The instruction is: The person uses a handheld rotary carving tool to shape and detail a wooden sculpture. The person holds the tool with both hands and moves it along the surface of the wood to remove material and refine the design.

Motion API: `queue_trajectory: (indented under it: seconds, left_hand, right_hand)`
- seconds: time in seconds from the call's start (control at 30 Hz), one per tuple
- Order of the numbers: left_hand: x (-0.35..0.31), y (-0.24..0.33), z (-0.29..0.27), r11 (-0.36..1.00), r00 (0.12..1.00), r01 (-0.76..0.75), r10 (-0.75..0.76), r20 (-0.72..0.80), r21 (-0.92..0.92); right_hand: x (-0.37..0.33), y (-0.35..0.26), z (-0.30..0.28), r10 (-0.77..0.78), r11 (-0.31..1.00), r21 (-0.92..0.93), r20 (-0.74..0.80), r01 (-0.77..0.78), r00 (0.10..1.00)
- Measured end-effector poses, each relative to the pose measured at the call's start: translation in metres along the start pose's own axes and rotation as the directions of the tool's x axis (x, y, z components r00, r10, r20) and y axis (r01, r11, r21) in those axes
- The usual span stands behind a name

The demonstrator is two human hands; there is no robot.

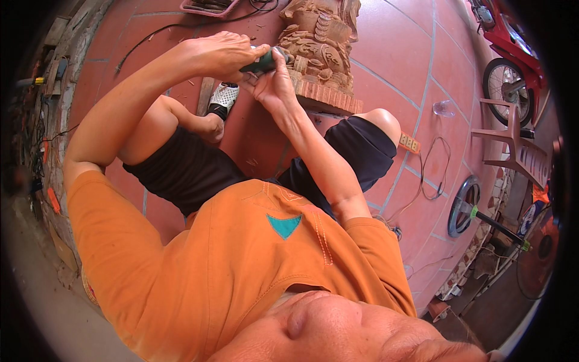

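Both my hands are closed around a dark green handheld power tool (263, 62), which looks like a small grinder. My left hand (226, 55) wraps its left end from above. At its right end, my right hand (274, 85) grips from below, thumb on top. The tool's tip points toward the lower left side of a carved wooden statue (319, 45) standing in front of me. Whether the tip touches the wood is hard to make out. Detailed carving covers the statue, and its block base (325, 96) has a ridged edge.
A pink tray (211, 6) of tools lies at the far left, near a black cord (163, 28). To the right are a power strip (409, 143) with a looped cable, a clear cup (444, 108), a plastic chair (512, 142) and a red motorbike (512, 42).
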State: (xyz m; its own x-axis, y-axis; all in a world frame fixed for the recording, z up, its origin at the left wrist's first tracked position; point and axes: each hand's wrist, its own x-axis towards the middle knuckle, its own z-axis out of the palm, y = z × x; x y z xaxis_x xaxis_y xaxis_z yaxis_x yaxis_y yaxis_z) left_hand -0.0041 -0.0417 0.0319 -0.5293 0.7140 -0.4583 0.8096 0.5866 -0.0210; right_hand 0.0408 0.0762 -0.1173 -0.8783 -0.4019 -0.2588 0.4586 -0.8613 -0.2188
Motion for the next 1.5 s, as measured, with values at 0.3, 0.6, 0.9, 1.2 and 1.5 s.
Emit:
queue_trajectory:
  seconds: [0.3, 0.6, 0.9, 1.2, 1.5]
  left_hand:
    - [0.002, -0.001, 0.004, 1.000, 1.000, -0.014, 0.014, -0.011, -0.004]
    - [-0.005, 0.007, -0.006, 1.000, 0.999, 0.023, -0.022, 0.038, -0.020]
    - [-0.007, 0.004, 0.002, 0.999, 0.999, 0.040, -0.040, 0.036, -0.007]
    - [-0.011, 0.003, 0.004, 0.999, 0.999, 0.036, -0.036, 0.021, -0.003]
    - [-0.014, 0.003, 0.000, 0.999, 1.000, -0.005, 0.005, 0.002, -0.032]
  right_hand:
    - [-0.001, 0.000, -0.001, -0.005, 1.000, -0.012, 0.022, 0.005, 1.000]
    - [-0.002, 0.002, -0.001, 0.006, 1.000, -0.021, 0.069, -0.004, 0.998]
    - [-0.004, 0.008, 0.001, 0.022, 0.999, -0.042, 0.064, -0.019, 0.998]
    - [-0.005, 0.010, 0.003, 0.029, 0.999, -0.043, 0.071, -0.026, 0.997]
    - [-0.012, 0.010, 0.005, 0.022, 1.000, -0.007, 0.072, -0.022, 0.997]
